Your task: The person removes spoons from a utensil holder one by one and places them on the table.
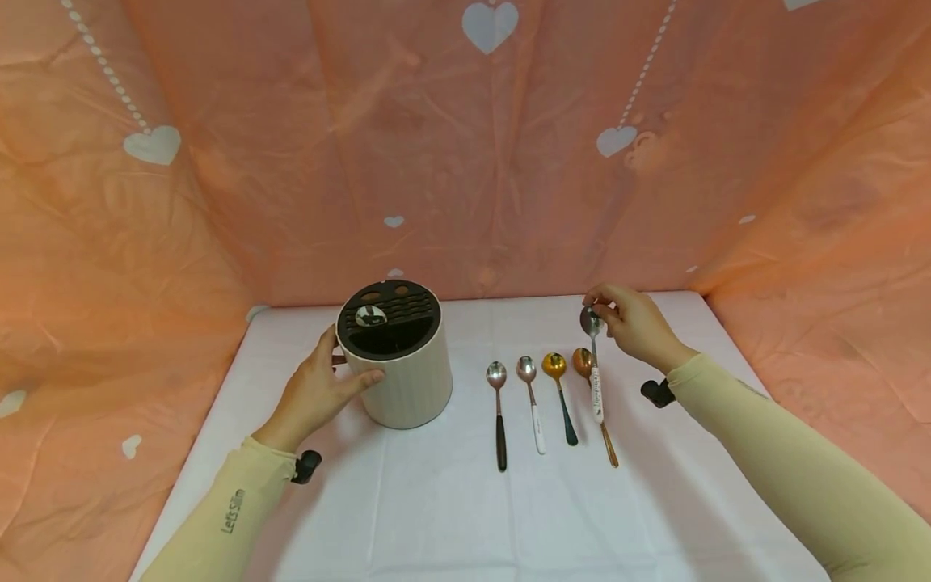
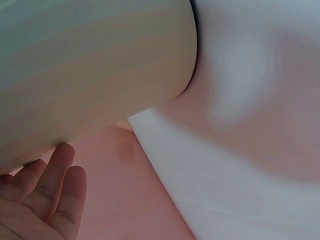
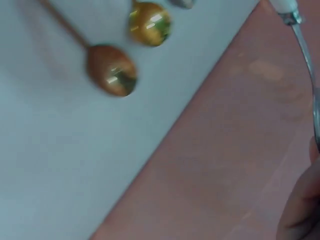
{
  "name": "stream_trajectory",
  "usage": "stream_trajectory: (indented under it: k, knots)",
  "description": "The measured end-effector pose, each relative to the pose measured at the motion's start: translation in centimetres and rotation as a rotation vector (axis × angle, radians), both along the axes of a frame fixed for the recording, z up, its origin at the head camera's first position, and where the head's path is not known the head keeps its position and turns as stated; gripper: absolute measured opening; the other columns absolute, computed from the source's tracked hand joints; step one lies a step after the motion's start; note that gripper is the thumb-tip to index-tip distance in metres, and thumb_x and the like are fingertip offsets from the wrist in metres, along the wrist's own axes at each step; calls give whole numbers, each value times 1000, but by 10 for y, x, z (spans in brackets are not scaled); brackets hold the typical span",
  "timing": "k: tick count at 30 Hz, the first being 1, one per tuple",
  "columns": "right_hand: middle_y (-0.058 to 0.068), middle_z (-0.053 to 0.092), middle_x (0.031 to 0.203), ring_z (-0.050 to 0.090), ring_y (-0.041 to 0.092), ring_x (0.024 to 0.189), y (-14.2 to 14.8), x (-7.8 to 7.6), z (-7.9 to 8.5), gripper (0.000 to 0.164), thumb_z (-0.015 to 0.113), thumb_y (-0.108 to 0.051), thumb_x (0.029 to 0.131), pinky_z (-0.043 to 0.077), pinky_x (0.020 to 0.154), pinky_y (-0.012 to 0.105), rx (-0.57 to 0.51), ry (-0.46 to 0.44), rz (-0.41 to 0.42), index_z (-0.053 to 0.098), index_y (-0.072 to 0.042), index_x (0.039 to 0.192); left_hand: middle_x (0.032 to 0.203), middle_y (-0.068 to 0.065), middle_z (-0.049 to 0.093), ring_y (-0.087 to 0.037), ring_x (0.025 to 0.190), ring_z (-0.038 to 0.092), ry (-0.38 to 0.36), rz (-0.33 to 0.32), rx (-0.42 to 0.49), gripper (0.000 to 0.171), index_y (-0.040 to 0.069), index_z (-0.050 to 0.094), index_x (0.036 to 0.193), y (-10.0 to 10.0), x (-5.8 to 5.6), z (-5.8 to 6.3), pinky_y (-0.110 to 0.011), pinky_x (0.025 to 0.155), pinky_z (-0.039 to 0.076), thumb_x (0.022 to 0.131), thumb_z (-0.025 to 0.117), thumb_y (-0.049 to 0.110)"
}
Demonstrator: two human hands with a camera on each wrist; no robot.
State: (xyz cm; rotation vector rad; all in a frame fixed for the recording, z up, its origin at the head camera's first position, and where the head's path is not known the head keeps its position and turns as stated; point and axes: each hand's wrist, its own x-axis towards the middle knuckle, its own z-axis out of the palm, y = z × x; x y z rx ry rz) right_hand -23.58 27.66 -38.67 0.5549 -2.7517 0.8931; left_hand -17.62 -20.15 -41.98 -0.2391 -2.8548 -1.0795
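In the head view my left hand (image 1: 313,392) rests against the left side of a cream ribbed utensil holder (image 1: 407,396) with a dark slotted lid, thumb in front. The left wrist view shows nearly straight fingers (image 2: 62,165) touching the holder's wall (image 2: 100,75). A spoon bowl (image 1: 371,316) shows at the lid. My right hand (image 1: 633,327) pinches a silver spoon (image 1: 596,388) by its bowl, the white patterned handle hanging down. That spoon partly covers a copper-coloured spoon (image 1: 609,446) on the table. In the right wrist view, the held spoon (image 3: 305,50) is partly cut off.
Left of the copper spoon lie a gold spoon with a dark green handle (image 1: 563,404), a white-handled spoon (image 1: 535,412) and a black-handled spoon (image 1: 499,428). They lie on a white-covered table (image 1: 436,517). A pink-orange curtain with hearts (image 1: 436,162) surrounds its back and sides.
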Motion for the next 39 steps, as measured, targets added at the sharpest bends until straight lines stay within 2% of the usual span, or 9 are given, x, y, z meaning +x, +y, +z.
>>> stream_trajectory:
  k: [9,19,29,39]
  knots:
    - [8,62,84,54,20,61,44,2,-28,14,54,1,101,47,51,29,-2,-224,-6,62,-7,111,144,-20,46,-41,119,56,-14,-6,8,105,20,15,160,-1,0,1,-60,88,48,82,72,63]
    - [7,61,76,55,20,56,72,-2,-56,15,53,2,101,49,52,32,22,-303,-54,61,-6,110,143,-22,47,-41,118,56,-21,-10,-4,104,19,14,160,-2,1,0,-61,88,48,84,71,62]
    - [12,59,85,56,20,59,73,-13,-77,16,54,2,100,50,54,31,-4,-353,-66,62,-2,113,142,-22,48,-41,118,56,-12,-12,-7,103,21,15,160,-1,-1,1,-62,88,47,84,71,62]
    - [10,61,83,57,20,62,71,-21,-91,18,55,5,96,50,57,31,-1,-344,-78,65,-3,110,145,-24,46,-42,117,57,6,-18,-44,103,20,12,160,-1,0,3,-62,86,48,86,69,61]
